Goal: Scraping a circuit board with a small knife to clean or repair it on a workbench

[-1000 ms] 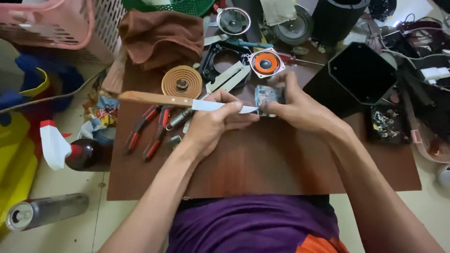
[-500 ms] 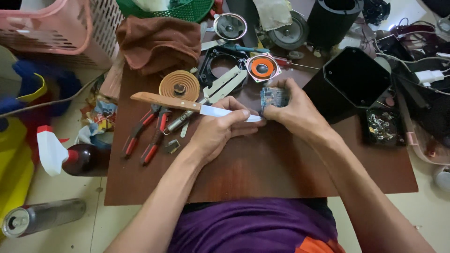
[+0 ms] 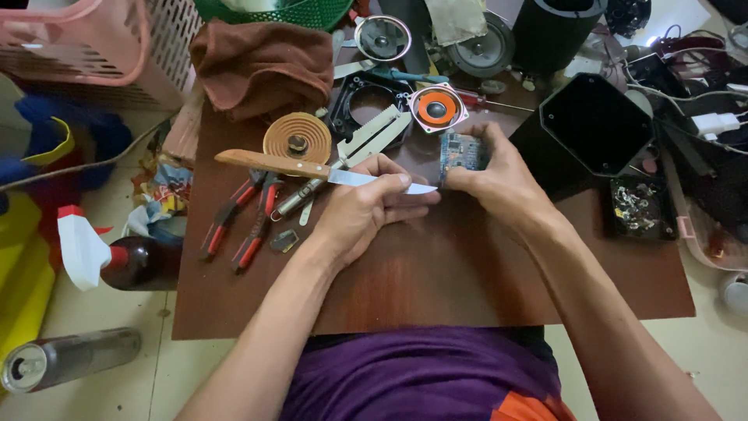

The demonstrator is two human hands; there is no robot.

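Left hand (image 3: 366, 210) grips the knife (image 3: 312, 168), tip at the board (image 3: 461, 150) pinched in right hand (image 3: 499, 175). Prying step, I'd say; next needs gentle leverage.

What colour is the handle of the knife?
Light brown, like wood: the knife handle shows best in the head view.

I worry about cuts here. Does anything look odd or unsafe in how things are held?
Yes: the left hand pinches the knife by its bare blade, wooden handle sticking out unheld, tip against the circuit board in the right hand.
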